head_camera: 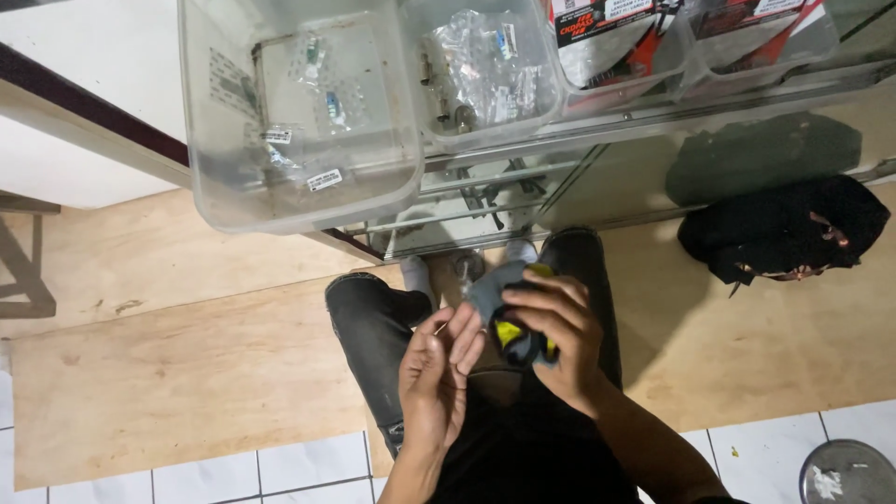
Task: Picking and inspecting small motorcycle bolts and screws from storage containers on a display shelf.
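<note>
Person is standing at a glass counter [653, 121], looking straight down past dark trousers [373, 336] to a plywood floor [187, 373].

Right hand [560, 336] is gripping a small grey, black and yellow item [509, 322], fingers curled over its top and thumb side, closed firmly round it. It looks like a bundled glove or a soft pouch; cannot tell which. It is sitting at waist height, directly in front of the body, above the feet.

Left hand [437, 373] is hovering just beside it, fingers loosely bent and half open. Fingertips are touching or nearly touching the item's grey edge; something thin and pale may be pinched there, too small to confirm.

Handling judgement: the item is creasing under the fingers, so probably soft, light and not fragile. The fabric-like surface should not be slippery. Best hold is likely a full wrap round the bulk, as the right hand is doing, leaving the loose grey edge free for the other hand.

On the counter, clear tubs [299, 131] are holding small bagged parts [476, 65]. A black bag [793, 229] is lying on the floor to the right. White tiles [308, 462] are bordering the plywood, with a round metal lid [849, 471] at bottom right.
</note>
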